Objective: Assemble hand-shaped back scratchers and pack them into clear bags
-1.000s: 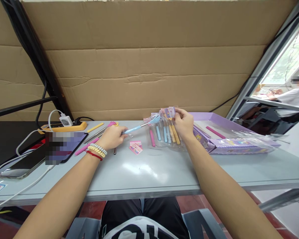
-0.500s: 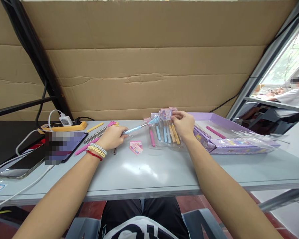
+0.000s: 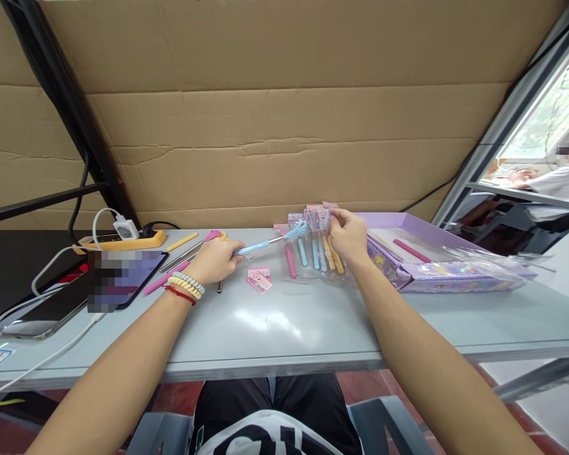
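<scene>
My left hand (image 3: 220, 260) is closed around the handle of a small whisk (image 3: 260, 246). The whisk has a light blue handle, a metal shaft and blue loops, and it points to the right. Its loops overlap a row of clear plastic packets (image 3: 308, 253) with pink, blue and orange handles inside. With thumb and fingers pinched, my right hand (image 3: 348, 239) grips the top of a clear packet at the right end of that row. Small pink printed cards (image 3: 259, 279) lie in front of the whisk. Beside my left hand are a pink handle (image 3: 165, 278) and a yellow handle (image 3: 182, 242).
At the right stands an open purple box (image 3: 459, 278) with a pink stick and clear plastic. Phones (image 3: 47, 309), cables and a yellow power strip (image 3: 146, 241) occupy the left. Cardboard (image 3: 284, 126) closes off the back. A person (image 3: 559, 183) sits beyond the frame at right.
The whisk's loops have shifted slightly right over the packets. My right hand has moved only a little, still pinching the packet. The whisk stays in my left hand.
</scene>
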`<action>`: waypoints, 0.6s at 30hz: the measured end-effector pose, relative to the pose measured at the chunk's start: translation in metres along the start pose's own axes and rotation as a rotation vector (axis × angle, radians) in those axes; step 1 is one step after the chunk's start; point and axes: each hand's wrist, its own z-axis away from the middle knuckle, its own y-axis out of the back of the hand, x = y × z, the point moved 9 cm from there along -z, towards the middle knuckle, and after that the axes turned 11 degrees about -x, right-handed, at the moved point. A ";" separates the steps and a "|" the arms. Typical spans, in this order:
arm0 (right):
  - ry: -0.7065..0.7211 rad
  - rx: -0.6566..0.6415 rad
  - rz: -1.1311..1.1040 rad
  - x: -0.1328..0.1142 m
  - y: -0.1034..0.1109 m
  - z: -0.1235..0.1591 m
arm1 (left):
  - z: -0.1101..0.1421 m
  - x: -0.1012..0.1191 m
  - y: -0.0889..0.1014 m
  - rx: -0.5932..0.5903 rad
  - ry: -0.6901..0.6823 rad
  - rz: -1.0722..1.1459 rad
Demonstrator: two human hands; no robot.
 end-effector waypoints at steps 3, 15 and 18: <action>0.010 -0.032 -0.006 0.000 -0.003 -0.001 | 0.000 0.000 0.000 -0.001 0.000 0.000; -0.109 -0.008 0.061 0.000 0.002 0.001 | -0.002 0.002 -0.003 -0.004 -0.021 -0.004; -0.062 -0.017 0.027 -0.008 0.000 0.004 | -0.001 0.001 -0.001 0.002 -0.009 0.016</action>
